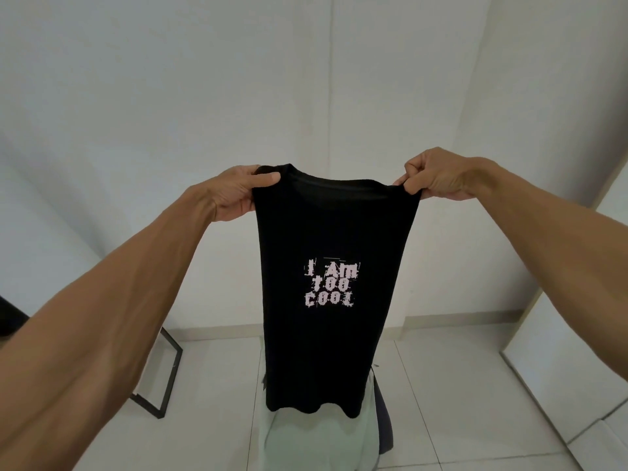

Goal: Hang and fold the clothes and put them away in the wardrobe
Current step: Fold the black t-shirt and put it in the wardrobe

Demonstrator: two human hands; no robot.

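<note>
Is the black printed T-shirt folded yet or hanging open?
Partly folded: black printed T-shirt hangs narrow, no sleeves visible, pinched at top corners by both hands.

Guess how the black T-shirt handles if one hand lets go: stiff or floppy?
Likely floppy: the black T-shirt hangs in soft folds, taut only between the left hand and right hand. Probably light, since a pinch at each shoulder holds it. Released, that side would likely drop.

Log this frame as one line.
left hand: gripping shirt shoulder | right hand: gripping other shoulder | black T-shirt: held up, hanging, print facing camera | stage: pre-fold
</note>
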